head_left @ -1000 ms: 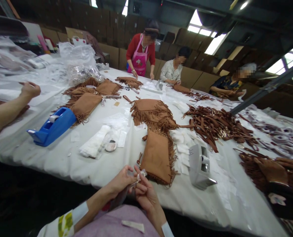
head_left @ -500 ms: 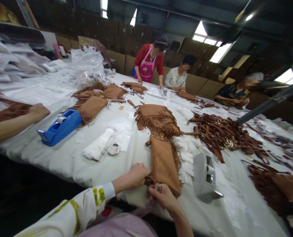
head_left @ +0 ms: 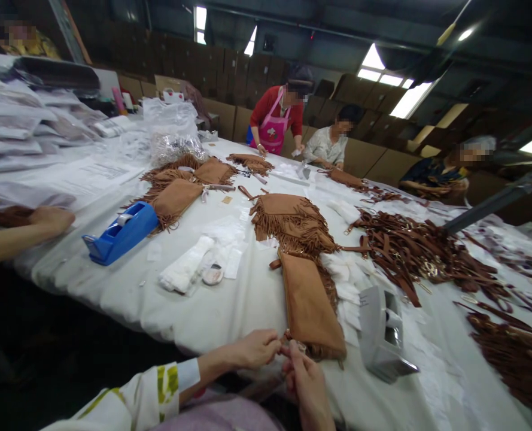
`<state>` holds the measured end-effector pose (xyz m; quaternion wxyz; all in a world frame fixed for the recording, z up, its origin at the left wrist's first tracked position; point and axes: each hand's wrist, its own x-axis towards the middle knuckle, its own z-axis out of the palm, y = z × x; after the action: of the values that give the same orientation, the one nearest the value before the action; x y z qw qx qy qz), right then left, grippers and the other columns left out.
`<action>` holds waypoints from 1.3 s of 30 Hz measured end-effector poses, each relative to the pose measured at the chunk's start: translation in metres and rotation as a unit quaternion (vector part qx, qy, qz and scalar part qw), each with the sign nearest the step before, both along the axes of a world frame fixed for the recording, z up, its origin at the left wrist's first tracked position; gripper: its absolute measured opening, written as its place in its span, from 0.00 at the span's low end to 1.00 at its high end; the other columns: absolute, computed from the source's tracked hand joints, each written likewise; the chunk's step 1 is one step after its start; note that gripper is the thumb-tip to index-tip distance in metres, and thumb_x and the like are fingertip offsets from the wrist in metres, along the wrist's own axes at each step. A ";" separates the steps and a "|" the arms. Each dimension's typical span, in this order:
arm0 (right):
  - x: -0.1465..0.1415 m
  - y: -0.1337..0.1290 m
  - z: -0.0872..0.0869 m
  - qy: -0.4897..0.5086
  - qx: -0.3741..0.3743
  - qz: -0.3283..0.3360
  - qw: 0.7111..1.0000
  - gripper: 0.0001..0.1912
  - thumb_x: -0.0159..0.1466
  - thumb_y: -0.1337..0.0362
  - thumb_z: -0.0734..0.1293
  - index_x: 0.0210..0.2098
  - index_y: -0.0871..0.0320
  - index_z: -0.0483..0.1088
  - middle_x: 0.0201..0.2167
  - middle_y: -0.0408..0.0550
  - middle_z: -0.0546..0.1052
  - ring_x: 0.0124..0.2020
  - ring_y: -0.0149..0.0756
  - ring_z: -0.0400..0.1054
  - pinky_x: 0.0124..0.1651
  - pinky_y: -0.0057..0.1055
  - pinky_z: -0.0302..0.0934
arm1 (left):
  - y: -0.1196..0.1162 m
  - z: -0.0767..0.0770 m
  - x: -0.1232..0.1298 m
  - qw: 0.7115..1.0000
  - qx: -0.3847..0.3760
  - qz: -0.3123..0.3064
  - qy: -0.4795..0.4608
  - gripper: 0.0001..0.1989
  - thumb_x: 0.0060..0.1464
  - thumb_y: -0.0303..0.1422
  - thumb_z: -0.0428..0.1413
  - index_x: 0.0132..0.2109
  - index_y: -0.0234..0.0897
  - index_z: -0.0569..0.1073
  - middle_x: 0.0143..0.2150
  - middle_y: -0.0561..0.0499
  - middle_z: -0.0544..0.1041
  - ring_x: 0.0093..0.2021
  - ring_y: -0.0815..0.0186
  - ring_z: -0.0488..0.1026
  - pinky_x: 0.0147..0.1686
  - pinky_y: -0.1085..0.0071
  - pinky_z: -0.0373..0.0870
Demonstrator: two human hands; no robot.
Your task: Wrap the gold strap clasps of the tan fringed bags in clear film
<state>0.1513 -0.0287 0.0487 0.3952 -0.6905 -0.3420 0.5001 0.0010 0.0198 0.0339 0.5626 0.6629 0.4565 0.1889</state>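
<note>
At the near edge of the desk [head_left: 241,299], brown bag [head_left: 313,305] laid flat just ahead of the fingers [head_left: 296,358], long axis running away and slightly left. Nearer: right hand [head_left: 309,380], closed apparently on clear film [head_left: 301,346]. Left hand [head_left: 257,349]: fingers narrow, contents hidden. Materials: smooth, leather-like rectangular panel; stringy fringe along right side.
</note>
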 end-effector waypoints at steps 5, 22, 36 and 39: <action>-0.020 0.007 -0.015 0.265 -0.066 -0.051 0.961 0.28 0.41 0.45 0.76 0.29 0.59 0.67 0.13 0.31 0.56 0.11 0.18 0.43 0.14 0.18 0.36 | -0.013 0.009 -0.009 0.990 0.139 -0.001 0.040 0.14 0.56 0.35 0.45 0.31 0.37 0.72 0.26 0.51 0.72 0.26 0.68 0.63 0.27 0.71 0.55; 0.030 0.006 -0.044 0.023 0.045 -0.011 0.999 0.28 0.44 0.39 0.71 0.16 0.59 0.67 0.10 0.42 0.64 0.13 0.26 0.51 0.16 0.25 0.41 | 0.151 -0.002 -0.108 0.877 0.155 0.242 0.384 0.16 0.54 0.38 0.54 0.41 0.27 0.74 0.40 0.36 0.75 0.42 0.57 0.71 0.40 0.67 0.65; 0.016 0.003 -0.030 0.251 -0.016 -0.053 0.966 0.26 0.40 0.49 0.78 0.30 0.62 0.74 0.18 0.39 0.66 0.14 0.18 0.48 0.16 0.18 0.37 | 0.107 0.006 -0.109 0.915 0.163 0.288 0.232 0.15 0.58 0.33 0.45 0.43 0.33 0.74 0.37 0.42 0.77 0.40 0.61 0.73 0.40 0.69 0.64; 0.014 -0.001 -0.024 0.343 -0.039 -0.065 0.936 0.25 0.41 0.56 0.80 0.34 0.63 0.74 0.20 0.39 0.67 0.15 0.15 0.46 0.16 0.16 0.37 | 0.079 0.003 -0.084 0.951 0.125 0.240 0.151 0.14 0.56 0.37 0.48 0.38 0.34 0.74 0.31 0.49 0.77 0.32 0.67 0.73 0.32 0.74 0.65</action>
<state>0.1651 -0.0293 0.0246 0.4928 -0.5131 -0.1201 0.6924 -0.0829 0.0985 0.0373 0.3374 0.6201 0.6543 0.2712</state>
